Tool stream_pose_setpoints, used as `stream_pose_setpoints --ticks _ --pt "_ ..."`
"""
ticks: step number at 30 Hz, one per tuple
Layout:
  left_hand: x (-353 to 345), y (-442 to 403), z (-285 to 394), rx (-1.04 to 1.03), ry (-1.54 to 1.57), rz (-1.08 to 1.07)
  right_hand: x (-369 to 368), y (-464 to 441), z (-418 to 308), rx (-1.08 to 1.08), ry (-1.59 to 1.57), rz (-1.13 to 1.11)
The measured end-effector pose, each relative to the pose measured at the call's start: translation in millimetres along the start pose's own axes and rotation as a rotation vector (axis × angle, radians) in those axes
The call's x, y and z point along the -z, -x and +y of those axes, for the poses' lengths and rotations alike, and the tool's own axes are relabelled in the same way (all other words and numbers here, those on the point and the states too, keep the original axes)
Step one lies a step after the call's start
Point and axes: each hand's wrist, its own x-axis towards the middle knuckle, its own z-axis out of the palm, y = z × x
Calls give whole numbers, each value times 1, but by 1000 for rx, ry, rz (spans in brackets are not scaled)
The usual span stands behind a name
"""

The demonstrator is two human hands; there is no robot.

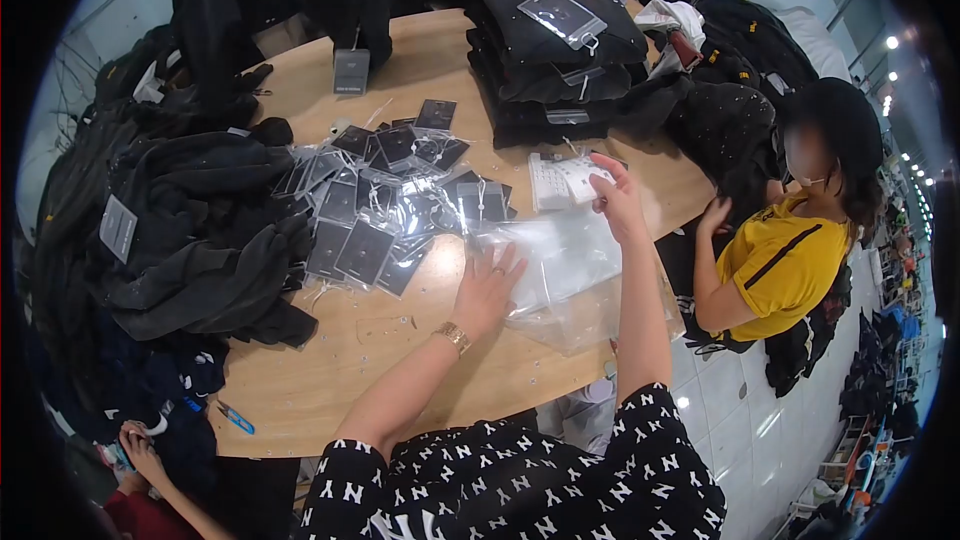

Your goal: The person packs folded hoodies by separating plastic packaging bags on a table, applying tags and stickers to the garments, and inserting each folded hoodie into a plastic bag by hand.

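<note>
My left hand (490, 292), a gold watch on its wrist, lies flat with fingers spread at the left edge of a clear plastic bag (570, 270). Over the bag's far side is my right hand (620, 202), its fingers bent beside white sheets of printed labels (565, 183). Whether a label is between the fingertips is too small to make out. Left of the bag spreads a heap of black hang tags (365, 250) in clear sleeves with white strings.
Folded black sweatshirts (555, 50) are stacked at the back. Loose dark garments (190, 230) cover the left side. Blue thread snips (237, 418) lie near the front edge. A co-worker in yellow (790, 260) stands at right; another person's hands (140, 455) show lower left.
</note>
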Motion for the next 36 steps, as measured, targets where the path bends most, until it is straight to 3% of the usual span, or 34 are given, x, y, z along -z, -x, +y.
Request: stream_pose_setpoints --ticks 1,2,4,5,8,11,15,17,20,27,31,34,36 --pt "-1 -1 1 5 11 9 7 -9 13 -6 120 4" --pt "-3 -1 3 10 24 15 13 -16 40 145 430 80" --pt "-2 2 1 132 381 -23 25 -24 85 452 1054 225" --pt "-1 1 -1 195 558 -40 21 -9 74 175 1064 96" --pt "-20 3 3 374 685 260 5 28 75 52 1234 49" --pt "-11 -3 0 448 791 136 -2 57 106 261 1382 76" --pt "-31 -10 -21 303 540 107 6 63 113 296 1306 79" --pt "-4 -9 -19 201 341 85 8 62 115 279 1280 66" --pt "36 -9 -15 21 355 416 13 57 114 232 1219 20" --pt "96 18 -6 126 768 702 10 58 119 221 1218 8" --pt "127 42 -9 156 827 859 5 60 131 265 1211 39" --pt "150 68 -17 105 724 1018 5 57 133 279 1241 38" --pt "184 86 -31 178 561 1199 10 61 133 258 1275 45"
